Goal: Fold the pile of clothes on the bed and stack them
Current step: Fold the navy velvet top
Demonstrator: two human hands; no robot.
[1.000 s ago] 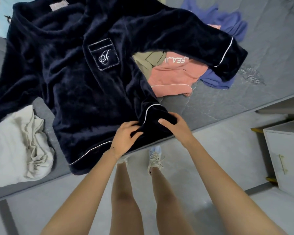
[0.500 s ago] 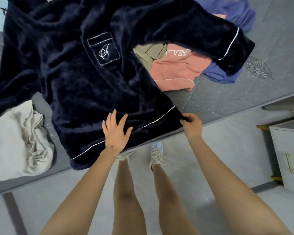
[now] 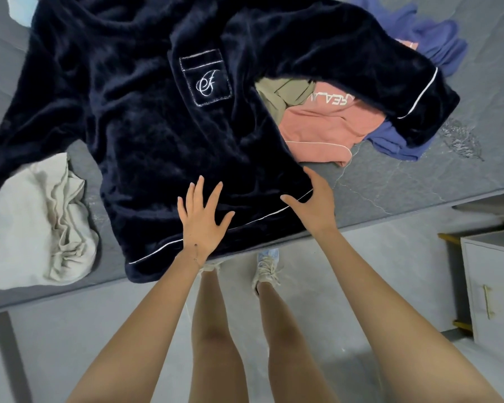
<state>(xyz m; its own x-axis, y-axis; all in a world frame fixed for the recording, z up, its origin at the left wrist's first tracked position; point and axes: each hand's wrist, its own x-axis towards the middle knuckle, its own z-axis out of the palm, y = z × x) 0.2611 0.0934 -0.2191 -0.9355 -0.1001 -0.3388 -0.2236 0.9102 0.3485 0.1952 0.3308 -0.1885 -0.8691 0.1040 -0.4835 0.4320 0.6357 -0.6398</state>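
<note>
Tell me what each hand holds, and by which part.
Nothing is held. The left hand and right hand lie open on the navy top near its hem.

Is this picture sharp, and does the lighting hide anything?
Head view: soft, even light, no glare; the navy top nearly loses its folds in its dark pile, though its pocket monogram reads crisply; left hand and right hand look sharp, without motion blur.

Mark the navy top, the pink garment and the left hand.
navy top (image 3: 146,117): head view, mid-chest of the front panel.
pink garment (image 3: 317,129): head view, middle of the visible fabric.
left hand (image 3: 202,221): head view, back of the hand.
</note>
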